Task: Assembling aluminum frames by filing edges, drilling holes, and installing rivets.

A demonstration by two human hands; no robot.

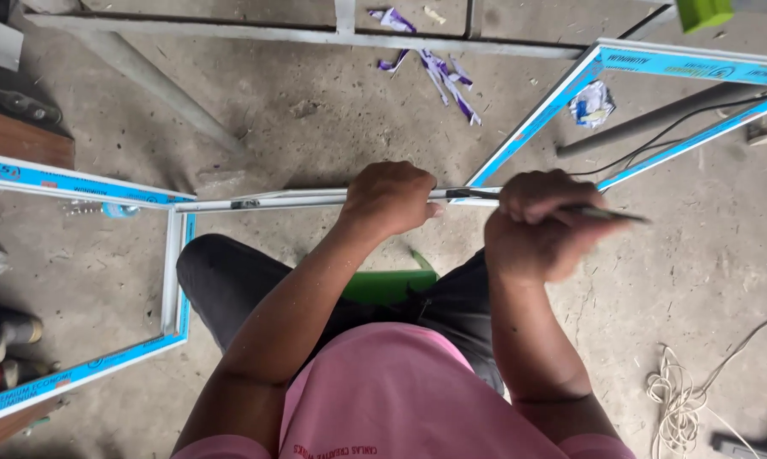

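I sit on a green stool over a concrete floor. A white aluminium frame bar runs left to right in front of my knees. My left hand is closed around that bar near its middle. My right hand is clenched on a thin dark tool whose tip points right; its other end lies along the bar. The right hand is blurred.
Frame sections wrapped in blue protective film lie at left and upper right. Torn film scraps litter the floor ahead. A grey pipe, a black cable and a coil of white cord lie at right.
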